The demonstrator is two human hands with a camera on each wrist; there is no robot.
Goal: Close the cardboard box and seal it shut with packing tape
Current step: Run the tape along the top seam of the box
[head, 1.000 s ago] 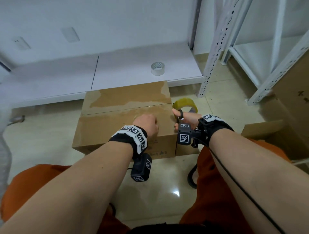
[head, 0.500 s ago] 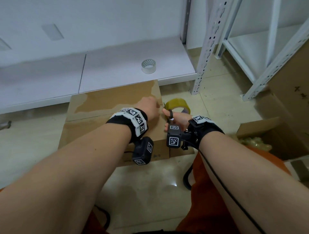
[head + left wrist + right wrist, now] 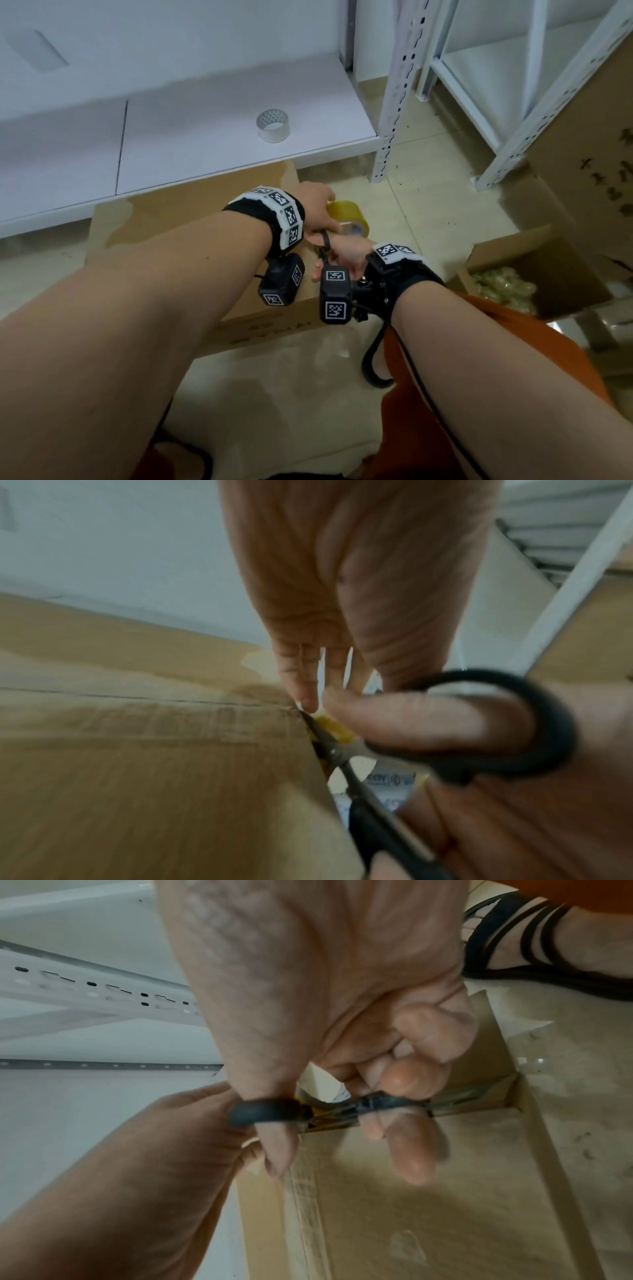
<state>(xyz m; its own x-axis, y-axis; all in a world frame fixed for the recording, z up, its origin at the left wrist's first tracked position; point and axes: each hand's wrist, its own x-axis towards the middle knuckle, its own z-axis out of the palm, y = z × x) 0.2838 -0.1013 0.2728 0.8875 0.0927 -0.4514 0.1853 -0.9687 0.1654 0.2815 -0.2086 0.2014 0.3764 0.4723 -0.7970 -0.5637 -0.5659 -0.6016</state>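
The closed cardboard box (image 3: 178, 222) lies on the floor, a strip of tape running along its top seam (image 3: 171, 718). A yellow tape roll (image 3: 352, 217) hangs just past the box's right edge. My left hand (image 3: 315, 209) reaches across the box, fingers over the roll's top and thumb at its near side. My right hand (image 3: 346, 253) grips black-handled scissors (image 3: 260, 1112), thumb through one loop. The scissor blades (image 3: 329, 745) sit at the box's right edge, against the tape near the roll. The tape between box and roll is mostly hidden by my hands.
A clear tape roll (image 3: 273, 125) stands on the low white shelf (image 3: 205, 147) behind the box. White rack uprights (image 3: 394, 102) rise at the right. An open carton of pale green packing (image 3: 503, 287) and a large cardboard box (image 3: 589, 154) stand farther right.
My left hand has left the middle of the box top and moved right onto the yellow roll. My right hand with the scissors has stayed at the box's right edge.
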